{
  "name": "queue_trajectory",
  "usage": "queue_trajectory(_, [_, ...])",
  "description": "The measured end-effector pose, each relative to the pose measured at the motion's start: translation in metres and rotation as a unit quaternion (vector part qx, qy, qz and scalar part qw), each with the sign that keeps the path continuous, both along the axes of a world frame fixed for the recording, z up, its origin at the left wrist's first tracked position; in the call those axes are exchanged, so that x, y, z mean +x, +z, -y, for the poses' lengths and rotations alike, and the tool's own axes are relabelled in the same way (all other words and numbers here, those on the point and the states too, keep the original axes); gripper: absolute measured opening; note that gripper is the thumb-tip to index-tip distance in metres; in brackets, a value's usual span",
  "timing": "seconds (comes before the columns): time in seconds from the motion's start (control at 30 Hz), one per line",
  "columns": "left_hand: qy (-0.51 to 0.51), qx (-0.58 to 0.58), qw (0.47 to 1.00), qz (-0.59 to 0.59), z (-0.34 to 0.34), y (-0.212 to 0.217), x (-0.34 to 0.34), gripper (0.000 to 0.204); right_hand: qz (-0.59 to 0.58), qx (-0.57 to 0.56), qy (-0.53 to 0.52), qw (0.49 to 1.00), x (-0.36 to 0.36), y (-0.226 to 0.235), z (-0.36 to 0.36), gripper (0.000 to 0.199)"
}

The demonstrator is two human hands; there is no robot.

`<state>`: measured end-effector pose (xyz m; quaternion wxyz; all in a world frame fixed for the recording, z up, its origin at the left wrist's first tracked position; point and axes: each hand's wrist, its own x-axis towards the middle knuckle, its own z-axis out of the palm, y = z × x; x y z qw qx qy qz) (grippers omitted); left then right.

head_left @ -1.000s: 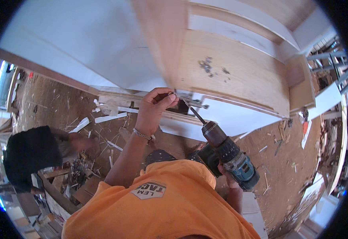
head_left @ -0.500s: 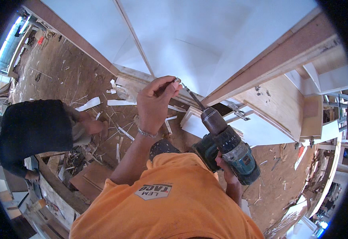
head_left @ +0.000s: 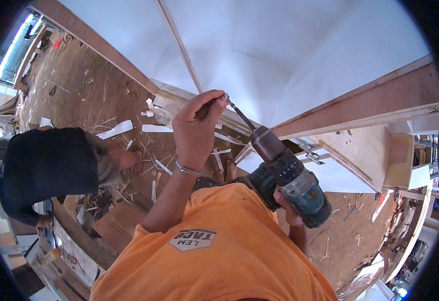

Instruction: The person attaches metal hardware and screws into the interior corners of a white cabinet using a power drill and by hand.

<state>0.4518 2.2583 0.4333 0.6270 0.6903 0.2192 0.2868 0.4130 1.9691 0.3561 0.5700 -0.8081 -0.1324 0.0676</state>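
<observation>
My right hand (head_left: 288, 206) grips a teal and black cordless drill (head_left: 299, 193) by its handle. A long dark bit (head_left: 243, 118) sticks out of the chuck toward the upper left. My left hand (head_left: 197, 128), a chain bracelet on its wrist, pinches a small shiny metal piece (head_left: 226, 97) between thumb and fingertips. That piece sits at the tip of the bit; it is too small to tell whether it is a screw. Beyond both hands stands a white-lined cabinet (head_left: 259, 60) with brown wooden edges.
A metal hinge (head_left: 310, 153) sits on a white-faced wooden panel at the right. To the left, a person in a dark shirt (head_left: 48, 163) bends over some boards. White offcuts (head_left: 116, 129) and wood scraps litter the brown floor (head_left: 86, 98).
The view has shifted slightly, so the cabinet and floor appear moved. Both hands keep their holds, and the drill bit still meets the metal piece at my left fingertips.
</observation>
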Motion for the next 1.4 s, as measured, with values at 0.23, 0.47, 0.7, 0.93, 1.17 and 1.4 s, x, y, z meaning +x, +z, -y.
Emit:
queue_trajectory(0.23, [-0.064,-0.045,0.996,-0.039,-0.011,-0.018,0.037,0.018,-0.108,0.035,-0.021,0.993,0.029,-0.078,0.022,0.04])
queue_trajectory(0.47, [-0.086,-0.146,0.985,-0.028,-0.028,-0.038,0.075,0.021,0.036,-0.073,0.115,0.99,0.092,-0.051,-0.023,0.038])
queue_trajectory(0.7, [-0.042,-0.248,0.967,-0.037,-0.071,-0.057,0.116,0.033,0.01,-0.001,0.162,0.987,0.144,-0.091,-0.064,0.042])
queue_trajectory(0.93, [-0.164,-0.524,0.836,0.012,-0.138,-0.155,0.14,0.023,-0.082,0.008,0.111,0.99,0.163,-0.104,-0.113,0.044])
queue_trajectory(1.17, [-0.115,-0.542,0.829,-0.08,-0.159,-0.29,0.192,0.022,-0.533,0.232,0.025,0.814,0.217,-0.174,-0.156,0.035])
queue_trajectory(1.4, [-0.024,-0.611,0.791,-0.001,-0.153,-0.387,0.214,0.016,-0.565,0.298,0.027,0.769,0.244,-0.284,-0.188,0.032])
